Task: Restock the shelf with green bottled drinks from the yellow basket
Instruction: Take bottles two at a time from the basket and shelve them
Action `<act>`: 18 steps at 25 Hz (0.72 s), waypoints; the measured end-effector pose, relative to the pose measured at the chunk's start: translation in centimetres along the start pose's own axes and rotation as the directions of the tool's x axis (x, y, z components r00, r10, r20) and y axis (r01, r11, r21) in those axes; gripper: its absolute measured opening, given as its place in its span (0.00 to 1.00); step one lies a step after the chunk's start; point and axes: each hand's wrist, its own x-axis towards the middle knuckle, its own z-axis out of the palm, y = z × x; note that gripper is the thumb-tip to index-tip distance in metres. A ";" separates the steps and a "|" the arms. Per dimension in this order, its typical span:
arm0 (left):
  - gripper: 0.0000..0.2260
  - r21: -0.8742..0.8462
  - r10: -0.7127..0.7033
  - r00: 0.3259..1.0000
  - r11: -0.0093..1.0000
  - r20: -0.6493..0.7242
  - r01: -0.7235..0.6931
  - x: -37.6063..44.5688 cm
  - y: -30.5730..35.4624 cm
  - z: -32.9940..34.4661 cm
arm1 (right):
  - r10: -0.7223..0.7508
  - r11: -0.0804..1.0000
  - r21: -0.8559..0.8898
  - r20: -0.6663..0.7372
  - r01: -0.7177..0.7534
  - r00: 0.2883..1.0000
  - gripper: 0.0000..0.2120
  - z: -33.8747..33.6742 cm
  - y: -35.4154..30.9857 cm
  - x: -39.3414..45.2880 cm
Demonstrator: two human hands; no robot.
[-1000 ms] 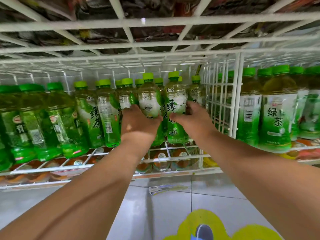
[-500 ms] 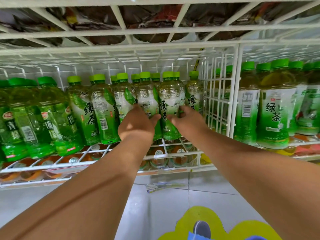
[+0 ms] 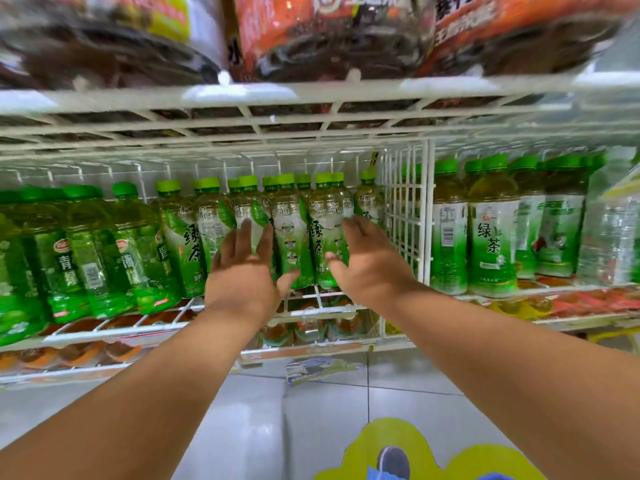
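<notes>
Several green bottled drinks point(image 3: 292, 233) with green caps stand in rows on the white wire shelf point(image 3: 332, 308). My left hand point(image 3: 244, 271) is in front of them with fingers spread and straight, holding nothing, its fingertips near a bottle point(image 3: 249, 209). My right hand point(image 3: 367, 258) is also spread, just in front of the bottle with the large green characters point(image 3: 325, 230), gripping nothing. The yellow basket is not in view.
A white wire divider point(image 3: 405, 209) separates this bay from more green bottles point(image 3: 491, 230) on the right. Darker green bottles point(image 3: 83, 251) fill the left. Snack bags point(image 3: 346, 32) lie on the shelf above. Orange-capped bottles point(image 3: 308, 329) sit on the shelf below. Grey floor tiles point(image 3: 242, 427) lie underneath.
Both hands have let go of the bottles they held and opened, drawing slightly back. The view has tilted up, bringing the upper shelf's snack bags into sight.
</notes>
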 end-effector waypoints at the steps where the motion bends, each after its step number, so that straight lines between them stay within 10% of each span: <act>1: 0.38 0.043 0.011 1.000 0.999 0.009 -0.012 -0.6 -0.2 -0.5 | 0.008 0.999 -0.044 0.018 -0.008 1.000 0.35 -0.5 -0.4 -0.5; 18: 0.40 0.084 0.060 0.994 0.994 0.089 -0.067 -20.7 4.4 -25.6 | -0.084 0.995 -0.052 -0.053 0.081 0.995 0.41 -21.1 -7.3 -22.6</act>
